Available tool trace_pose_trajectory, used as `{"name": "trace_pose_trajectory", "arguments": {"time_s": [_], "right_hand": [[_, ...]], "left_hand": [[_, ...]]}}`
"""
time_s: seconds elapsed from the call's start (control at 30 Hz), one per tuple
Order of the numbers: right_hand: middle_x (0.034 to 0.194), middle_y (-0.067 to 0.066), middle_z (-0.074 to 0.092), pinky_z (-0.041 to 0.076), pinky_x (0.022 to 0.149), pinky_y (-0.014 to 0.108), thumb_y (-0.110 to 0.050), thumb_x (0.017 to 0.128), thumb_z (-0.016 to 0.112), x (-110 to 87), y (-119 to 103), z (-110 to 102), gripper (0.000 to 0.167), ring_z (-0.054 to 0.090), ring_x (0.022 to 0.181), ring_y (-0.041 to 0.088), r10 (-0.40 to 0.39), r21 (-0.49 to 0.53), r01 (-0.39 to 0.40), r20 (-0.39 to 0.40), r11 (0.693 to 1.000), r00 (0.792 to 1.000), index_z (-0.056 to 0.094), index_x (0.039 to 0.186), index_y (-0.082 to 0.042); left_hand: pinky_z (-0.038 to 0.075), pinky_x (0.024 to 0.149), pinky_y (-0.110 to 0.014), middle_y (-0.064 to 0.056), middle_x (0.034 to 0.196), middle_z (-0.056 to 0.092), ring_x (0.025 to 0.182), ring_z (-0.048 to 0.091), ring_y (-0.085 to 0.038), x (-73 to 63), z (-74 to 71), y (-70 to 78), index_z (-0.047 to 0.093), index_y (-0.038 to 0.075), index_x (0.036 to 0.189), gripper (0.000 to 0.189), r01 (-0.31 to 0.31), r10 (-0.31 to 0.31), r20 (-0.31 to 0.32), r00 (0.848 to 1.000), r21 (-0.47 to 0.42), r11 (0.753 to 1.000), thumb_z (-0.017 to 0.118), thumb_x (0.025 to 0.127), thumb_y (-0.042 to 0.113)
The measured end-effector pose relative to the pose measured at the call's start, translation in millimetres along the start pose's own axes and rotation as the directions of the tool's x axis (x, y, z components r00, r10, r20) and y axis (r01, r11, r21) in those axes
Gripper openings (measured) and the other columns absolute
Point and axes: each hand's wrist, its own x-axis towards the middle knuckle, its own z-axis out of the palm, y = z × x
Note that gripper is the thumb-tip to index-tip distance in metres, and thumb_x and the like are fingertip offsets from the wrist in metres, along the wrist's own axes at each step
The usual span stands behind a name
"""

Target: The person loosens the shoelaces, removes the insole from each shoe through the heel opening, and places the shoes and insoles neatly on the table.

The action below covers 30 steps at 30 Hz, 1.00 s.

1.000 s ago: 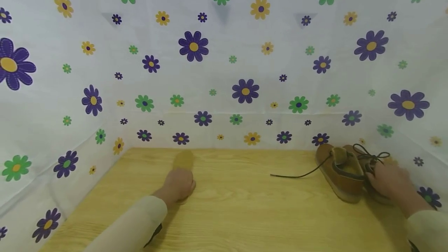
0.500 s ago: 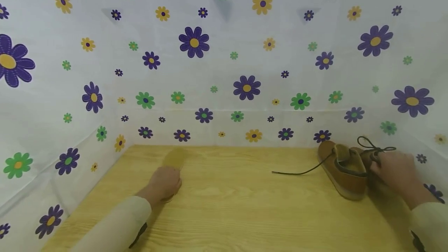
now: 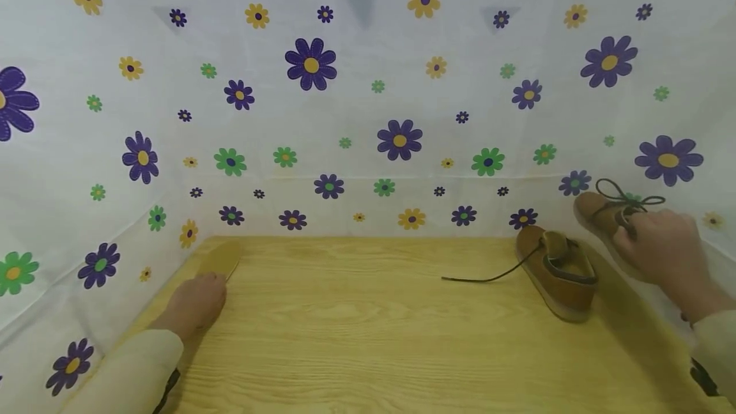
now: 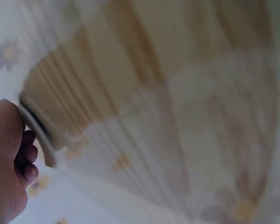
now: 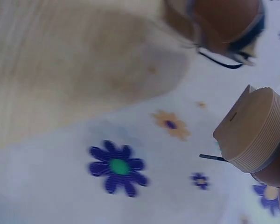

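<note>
**Raised shoe [image 3: 598,217] hanging just right of the standing shoe [image 3: 566,289]**

The right grip [image 3: 667,251] is curling around the back part of the raised shoe, holding it apart from the counter [image 3: 356,337] on the right of the standing shoe. Well to the left of the standing shoe, the left grip [image 3: 195,302] is pinching the near end of a flat tan piece [image 3: 221,257], perhaps an insole; whether that piece is touching the counter, I cannot tell.

The raised shoe could be twisting or slipping, since only its back part is being held while its toe is jutting out unsupported. Coming down too close, it might be knocking the standing shoe over. The loose lace [image 3: 489,280], trailing left from the standing shoe, could be getting trapped beneath anything set there. The flat tan piece, looking thin, might be bending or sliding out of a one-ended hold.

No brand, label or writing is showing legibly; the flowered cloth [image 3: 345,101] behind the standing shoe is bearing printed blossoms.
</note>
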Motion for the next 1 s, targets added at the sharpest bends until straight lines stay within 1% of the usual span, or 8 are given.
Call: {"name": "trace_pose_trajectory", "arguments": {"time_s": [0.2, 0.37, 0.5, 0.57, 0.73, 0.8, 0.9, 1.0], "right_hand": [[0.044, -0.001, 0.028, 0.021, 0.044, 0.035, -0.024, 0.079, 0.042, 35.9, -25.7, -9.6, 0.033, 0.024, 0.042, 0.017, -0.078, 0.052, 0.084, -0.101, 0.995, 0.992, 0.031, 0.05, -0.013], [0.045, 0.001, 0.033, 0.026, 0.046, 0.038, -0.024, 0.08, 0.047, 50.6, -61.0, -6.6, 0.032, 0.027, 0.043, 0.017, -0.126, 0.127, 0.146, -0.153, 0.981, 0.98, 0.038, 0.052, -0.01], [0.047, 0.002, 0.039, 0.028, 0.046, 0.036, -0.02, 0.079, 0.052, 50.2, -95.3, 1.9, 0.028, 0.031, 0.044, 0.017, -0.203, 0.19, 0.239, -0.191, 0.952, 0.96, 0.044, 0.055, -0.008], [0.049, 0.001, 0.04, 0.028, 0.046, 0.035, -0.018, 0.077, 0.054, 46.5, -114.2, 7.1, 0.025, 0.033, 0.044, 0.016, -0.227, 0.219, 0.268, -0.195, 0.938, 0.954, 0.045, 0.056, -0.009], [0.053, -0.003, 0.04, 0.031, 0.049, 0.032, -0.015, 0.074, 0.058, 32.7, -168.7, 18.4, 0.021, 0.035, 0.048, 0.013, -0.225, 0.283, 0.273, -0.191, 0.919, 0.955, 0.045, 0.059, -0.012], [0.054, -0.005, 0.04, 0.033, 0.05, 0.031, -0.013, 0.073, 0.061, 29.1, -192.9, 22.2, 0.021, 0.035, 0.05, 0.011, -0.204, 0.313, 0.253, -0.18, 0.916, 0.962, 0.045, 0.059, -0.013], [0.054, -0.007, 0.039, 0.035, 0.049, 0.028, -0.011, 0.07, 0.065, 27.5, -228.5, 28.0, 0.024, 0.034, 0.05, 0.009, -0.171, 0.35, 0.213, -0.147, 0.912, 0.974, 0.044, 0.06, -0.015], [0.054, -0.006, 0.042, 0.036, 0.049, 0.028, -0.01, 0.069, 0.068, 27.5, -263.8, 30.6, 0.026, 0.036, 0.048, 0.01, -0.127, 0.387, 0.161, -0.112, 0.908, 0.986, 0.044, 0.061, -0.015]], "left_hand": [[0.05, 0.054, -0.048, -0.012, 0.069, 0.059, 0.058, 0.06, -0.031, -13.2, -5.8, -14.8, 0.058, 0.0, 0.078, 0.02, 0.098, -0.101, -0.08, 0.992, -0.04, 0.994, 0.065, 0.092, 0.012], [0.046, 0.063, -0.054, -0.013, 0.07, 0.061, 0.064, 0.06, -0.035, 1.6, -10.5, 5.9, 0.062, 0.001, 0.079, 0.027, 0.12, -0.131, -0.112, 0.985, -0.104, 0.987, 0.056, 0.097, 0.021], [0.046, 0.06, -0.046, -0.009, 0.071, 0.059, 0.063, 0.056, -0.028, 26.3, -20.4, 39.8, 0.061, 0.005, 0.08, 0.028, 0.049, -0.059, -0.122, 0.991, -0.082, 0.995, 0.053, 0.098, 0.024], [0.045, 0.058, -0.042, -0.005, 0.066, 0.056, 0.059, 0.052, -0.023, 38.9, -26.4, 60.6, 0.058, 0.01, 0.073, 0.029, -0.007, -0.004, -0.168, 0.986, -0.066, 0.998, 0.055, 0.098, 0.025], [0.046, 0.063, -0.038, 0.004, 0.061, 0.05, 0.056, 0.048, -0.014, 63.8, -42.9, 122.6, 0.05, 0.017, 0.066, 0.033, -0.163, 0.125, -0.305, 0.944, -0.104, 0.981, 0.058, 0.097, 0.026], [0.046, 0.063, -0.037, 0.005, 0.062, 0.051, 0.057, 0.048, -0.012, 70.4, -51.8, 148.2, 0.052, 0.018, 0.07, 0.029, -0.234, 0.17, -0.339, 0.925, -0.156, 0.96, 0.059, 0.097, 0.026], [0.05, 0.07, -0.04, 0.004, 0.074, 0.061, 0.065, 0.055, -0.013, 76.8, -66.7, 183.1, 0.06, 0.015, 0.085, 0.017, -0.314, 0.211, -0.352, 0.912, -0.267, 0.911, 0.058, 0.098, 0.026], [0.053, 0.081, -0.044, -0.004, 0.1, 0.07, 0.083, 0.066, -0.019, 79.4, -79.0, 211.3, 0.062, 0.008, 0.109, 0.021, -0.336, 0.209, -0.32, 0.924, -0.422, 0.842, 0.057, 0.098, 0.025]]}}
